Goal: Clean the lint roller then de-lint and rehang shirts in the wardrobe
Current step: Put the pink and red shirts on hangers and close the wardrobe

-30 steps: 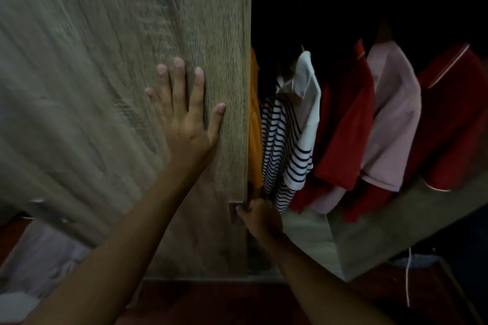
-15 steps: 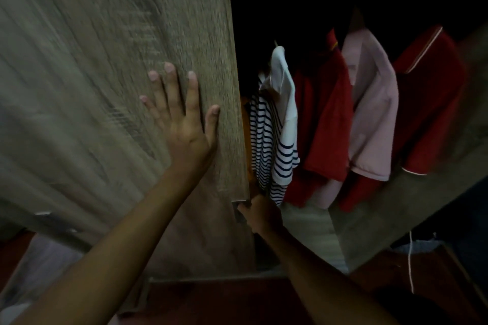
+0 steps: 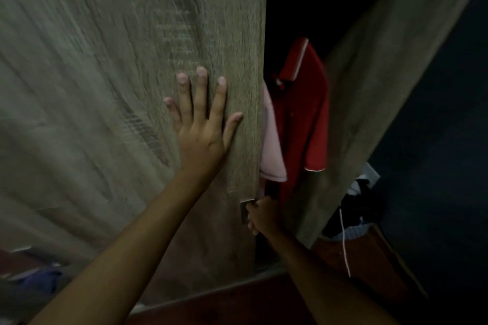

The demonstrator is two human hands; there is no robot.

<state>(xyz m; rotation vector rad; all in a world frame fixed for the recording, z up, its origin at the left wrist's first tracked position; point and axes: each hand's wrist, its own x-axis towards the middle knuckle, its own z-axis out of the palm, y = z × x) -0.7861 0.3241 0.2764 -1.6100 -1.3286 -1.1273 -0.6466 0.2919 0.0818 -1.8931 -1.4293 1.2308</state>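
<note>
A wood-grain sliding wardrobe door [image 3: 111, 87] fills the left and centre of the view. My left hand [image 3: 202, 129] lies flat on it with fingers spread, near its right edge. My right hand [image 3: 261, 215] is closed on the small metal handle [image 3: 244, 212] at the door's lower edge. In the narrow dark gap that stays uncovered hang a red shirt with white trim [image 3: 301, 119] and part of a pink shirt [image 3: 270, 145]. No lint roller is in view.
The wardrobe's right side panel [image 3: 369, 87] slants down at the right. Beyond it lie dark clothes and a white cord [image 3: 344, 243] over a reddish floor [image 3: 369, 258]. Blue fabric [image 3: 42, 280] lies at the lower left.
The door has slid right across the opening. The orange, striped and first red shirts are now hidden behind it. Both hands stayed on the door and moved with it.
</note>
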